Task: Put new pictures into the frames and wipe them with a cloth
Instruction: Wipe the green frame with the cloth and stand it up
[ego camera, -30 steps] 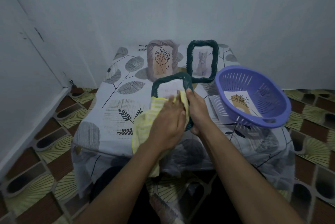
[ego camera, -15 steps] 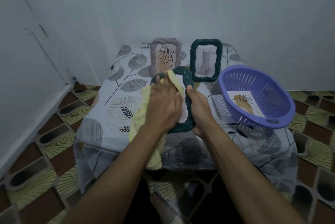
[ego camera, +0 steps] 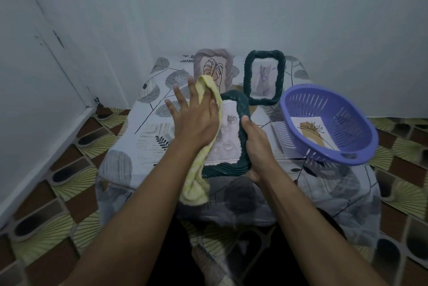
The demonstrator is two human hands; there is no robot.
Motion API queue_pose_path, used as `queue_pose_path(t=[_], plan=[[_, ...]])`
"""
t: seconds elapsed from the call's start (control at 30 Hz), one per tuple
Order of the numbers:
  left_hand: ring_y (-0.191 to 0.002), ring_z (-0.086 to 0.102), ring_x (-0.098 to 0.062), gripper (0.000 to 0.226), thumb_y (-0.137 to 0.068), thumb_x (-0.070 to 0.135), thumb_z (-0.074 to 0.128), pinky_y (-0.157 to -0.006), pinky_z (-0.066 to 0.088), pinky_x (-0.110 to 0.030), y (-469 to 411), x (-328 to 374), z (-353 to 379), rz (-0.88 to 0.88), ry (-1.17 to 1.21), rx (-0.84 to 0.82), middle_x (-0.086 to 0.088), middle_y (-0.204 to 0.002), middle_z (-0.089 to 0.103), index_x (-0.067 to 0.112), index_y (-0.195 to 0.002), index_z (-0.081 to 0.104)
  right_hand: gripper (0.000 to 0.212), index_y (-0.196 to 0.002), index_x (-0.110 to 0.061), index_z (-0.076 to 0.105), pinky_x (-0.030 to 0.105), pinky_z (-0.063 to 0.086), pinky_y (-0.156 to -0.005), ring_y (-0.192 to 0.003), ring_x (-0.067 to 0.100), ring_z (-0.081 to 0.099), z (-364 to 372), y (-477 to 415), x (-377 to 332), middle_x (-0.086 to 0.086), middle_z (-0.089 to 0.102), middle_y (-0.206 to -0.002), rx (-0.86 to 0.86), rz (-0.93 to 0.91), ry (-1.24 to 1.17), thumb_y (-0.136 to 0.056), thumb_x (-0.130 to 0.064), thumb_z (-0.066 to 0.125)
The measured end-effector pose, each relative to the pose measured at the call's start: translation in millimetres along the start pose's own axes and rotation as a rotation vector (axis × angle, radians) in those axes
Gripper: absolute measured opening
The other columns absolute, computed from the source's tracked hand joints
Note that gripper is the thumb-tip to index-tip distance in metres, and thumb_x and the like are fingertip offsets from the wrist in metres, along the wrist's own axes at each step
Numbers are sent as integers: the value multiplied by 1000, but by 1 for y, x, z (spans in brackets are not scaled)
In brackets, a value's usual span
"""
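A dark green frame [ego camera: 240, 167] with a grey picture [ego camera: 228, 139] in it stands tilted at the table's near edge. My right hand [ego camera: 256, 146] grips its right side, thumb over the front rim. My left hand [ego camera: 195, 119] lies flat, fingers spread and straight, pressing a yellow cloth [ego camera: 196, 179] against the frame's upper left. The cloth drapes over my fingers and hangs down below the wrist. Behind stand a pale pink frame [ego camera: 228, 65] with a leaf drawing and a second dark green frame [ego camera: 247, 79] with a faint sketch.
A purple plastic basket [ego camera: 361, 146] sits tilted at the right of the table, with a printed picture [ego camera: 312, 130] inside and a sheet of paper [ego camera: 281, 138] under it. The small table [ego camera: 143, 146] has a leaf-patterned cover. Walls close in behind and left; patterned floor tiles surround it.
My left hand has slid the cloth up and to the left across the frame, uncovering most of the picture. The fingers have spread. My right hand keeps its hold.
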State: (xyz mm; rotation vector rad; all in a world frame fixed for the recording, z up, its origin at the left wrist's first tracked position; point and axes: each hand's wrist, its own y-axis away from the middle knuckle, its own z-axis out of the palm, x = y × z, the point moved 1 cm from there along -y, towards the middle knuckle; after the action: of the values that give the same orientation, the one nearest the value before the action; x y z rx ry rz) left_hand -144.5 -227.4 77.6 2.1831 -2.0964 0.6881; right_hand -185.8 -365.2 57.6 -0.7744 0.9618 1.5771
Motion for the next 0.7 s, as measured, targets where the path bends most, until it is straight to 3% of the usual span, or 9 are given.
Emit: queue_pose_path(t=[0.17,0.27,0.37,0.5,0.53,0.6,0.63,0.7], plan=[[-152,-8,-27,62,-101,38,10,-118,-15,-57,21,25,0,176,-51,-34,-7,-166,0,12,-157,10,38,-121,-3,65,52,51,-99,-109,39,66,0,-7,-7,22,70,-115,14,-21,29,-106,-29,42],[-151,11,-33,61,-98,35,22,-123,7,-48,32,26,6,277,97,-18,-12,-163,20,8,-152,31,37,-123,-3,64,44,55,-92,-107,36,68,-1,-7,-3,22,71,-113,20,13,7,-106,-27,41],[-134,46,-32,40,-96,23,52,-115,32,-38,36,16,3,267,358,218,-15,-144,52,8,-132,59,39,-124,-4,64,51,49,-101,-110,37,67,-3,-6,2,21,70,-117,22,43,-6,-106,-30,42],[-119,53,-24,42,-87,11,71,-98,32,-13,43,9,-6,148,472,386,-11,-129,59,10,-127,58,42,-125,-3,64,59,43,-106,-115,40,63,1,-5,7,23,67,-120,32,67,-27,-104,-34,46],[-116,54,-26,40,-88,9,71,-96,36,-14,44,8,-7,150,469,401,-12,-125,60,9,-126,59,42,-125,-3,64,59,42,-107,-115,41,63,2,-5,8,23,67,-121,23,69,-36,-104,-34,46],[-125,53,-31,33,-92,5,62,-104,43,-33,45,7,-6,250,418,398,-15,-127,61,8,-125,63,41,-125,-3,63,58,44,-105,-114,41,64,3,-4,10,24,67,-121,9,64,-33,-104,-33,45],[-135,45,-31,35,-96,7,56,-111,39,-44,46,7,-5,324,395,339,-13,-135,58,9,-131,61,39,-125,-4,64,56,46,-104,-113,40,64,4,-4,10,24,68,-120,-2,57,-21,-104,-32,45],[-151,15,-27,47,-105,30,33,-121,17,-52,48,7,-2,388,306,124,-2,-156,38,19,-151,39,36,-121,-5,65,50,50,-100,-110,37,66,5,-2,10,22,70,-116,-23,43,11,-105,-31,44]])
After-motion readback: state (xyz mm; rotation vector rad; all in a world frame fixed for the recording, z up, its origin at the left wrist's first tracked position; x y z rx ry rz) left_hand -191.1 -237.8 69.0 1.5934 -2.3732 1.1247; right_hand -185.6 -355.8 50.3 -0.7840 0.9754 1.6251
